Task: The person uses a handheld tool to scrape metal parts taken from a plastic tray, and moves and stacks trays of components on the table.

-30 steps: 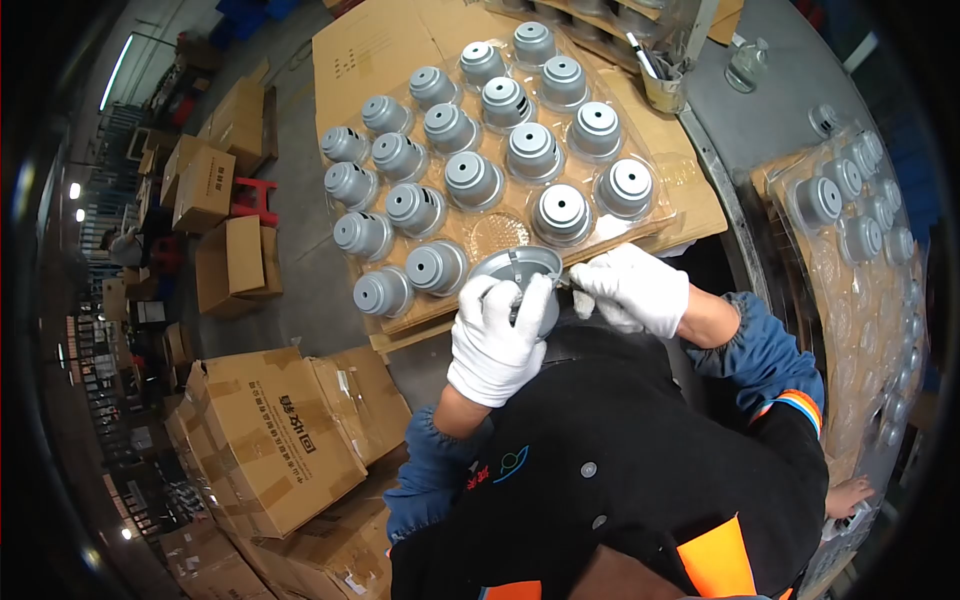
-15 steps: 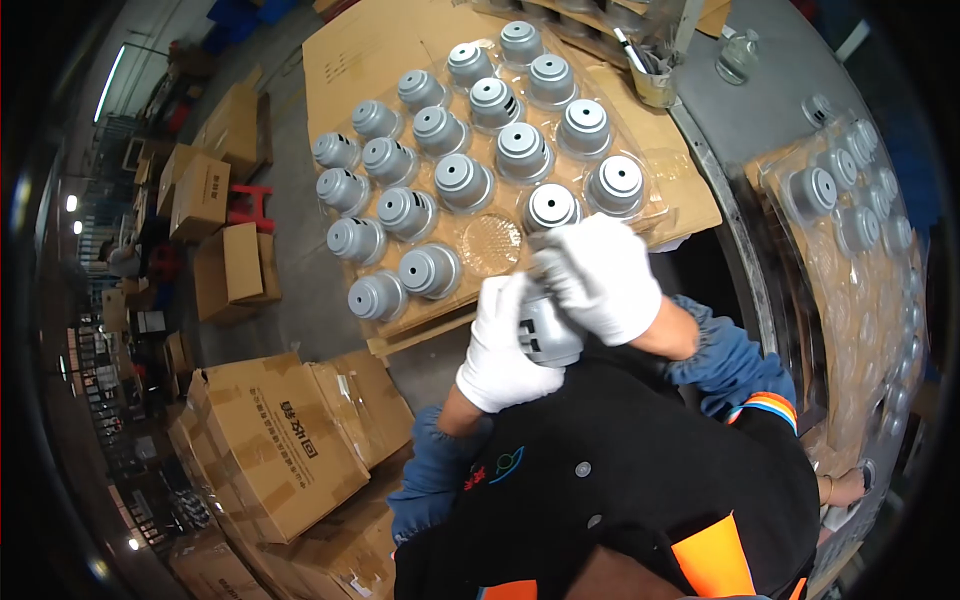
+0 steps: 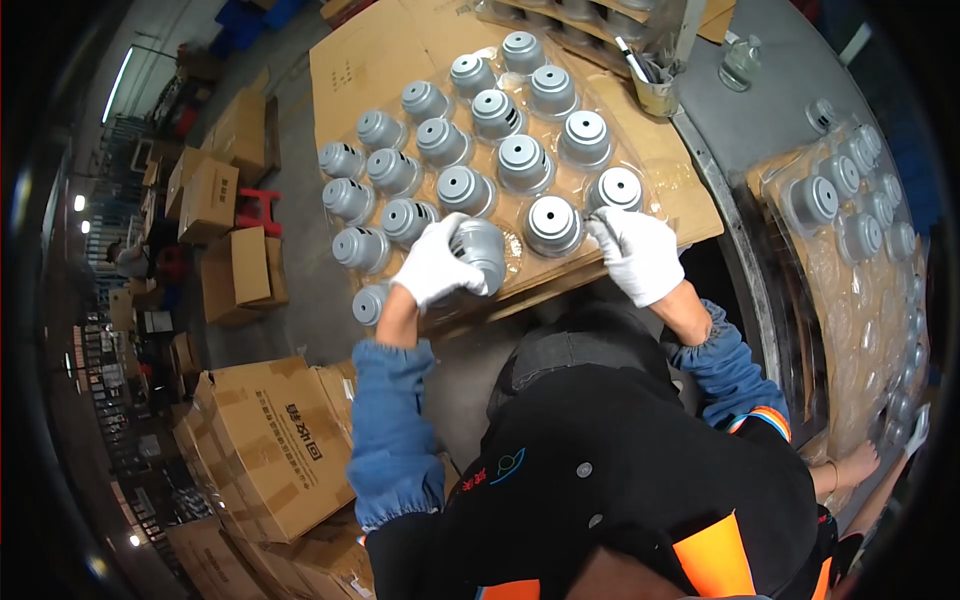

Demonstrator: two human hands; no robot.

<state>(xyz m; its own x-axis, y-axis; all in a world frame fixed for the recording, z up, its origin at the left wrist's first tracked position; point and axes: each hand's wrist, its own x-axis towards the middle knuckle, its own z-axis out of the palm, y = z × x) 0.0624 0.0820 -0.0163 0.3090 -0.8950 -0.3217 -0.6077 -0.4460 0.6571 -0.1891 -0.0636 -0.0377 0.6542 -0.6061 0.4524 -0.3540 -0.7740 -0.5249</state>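
Observation:
My left hand (image 3: 437,264), in a white glove, grips a silver metal cup (image 3: 481,255) over the near edge of the clear plastic tray (image 3: 513,250). Its fingers wrap round the cup's left side. Several silver cups stand upside down in rows on this tray, each with a small dark hole on top. My gloved right hand (image 3: 638,254) is closed beside the near-right cup (image 3: 617,190), its thumb and fingers pressed together. What it pinches, if anything, is too small to make out.
A second tray (image 3: 830,300) of cups lies on the right, with another person's hands (image 3: 857,466) near it. A pen holder (image 3: 657,95) and a clear bottle (image 3: 741,64) stand at the back right. Cardboard boxes (image 3: 270,440) are at the left.
My left hand has moved left and up to the tray with the cup. My right hand has come off the cup and moved right. The other person's hands have shifted.

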